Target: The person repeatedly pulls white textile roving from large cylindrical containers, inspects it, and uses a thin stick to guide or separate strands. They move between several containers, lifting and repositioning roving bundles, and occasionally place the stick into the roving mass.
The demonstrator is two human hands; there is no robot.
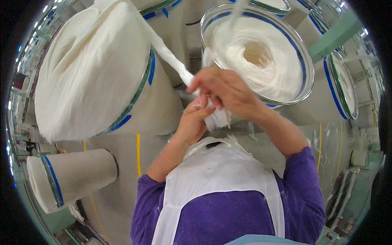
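A white rope of loose cotton sliver [169,55] runs down from the overflowing can at left to my hands. My left hand [192,122] is closed on the sliver, thumb pressed against the fingers. Over it my right hand [228,90], a little smeared by motion, has its fingers bent round the sliver by the left fingertips. More white fibre [215,119] hangs below the hands. The tip of a thin light-brown stick [228,121] shows under my right hand; what holds it is hidden.
A tall can heaped with white sliver [94,73] stands at left. An open can with a metal rim [308,87] holds coiled sliver at right. A smaller-looking can [81,173] is at lower left. More cans [343,87] and a green beam [332,38] stand at far right.
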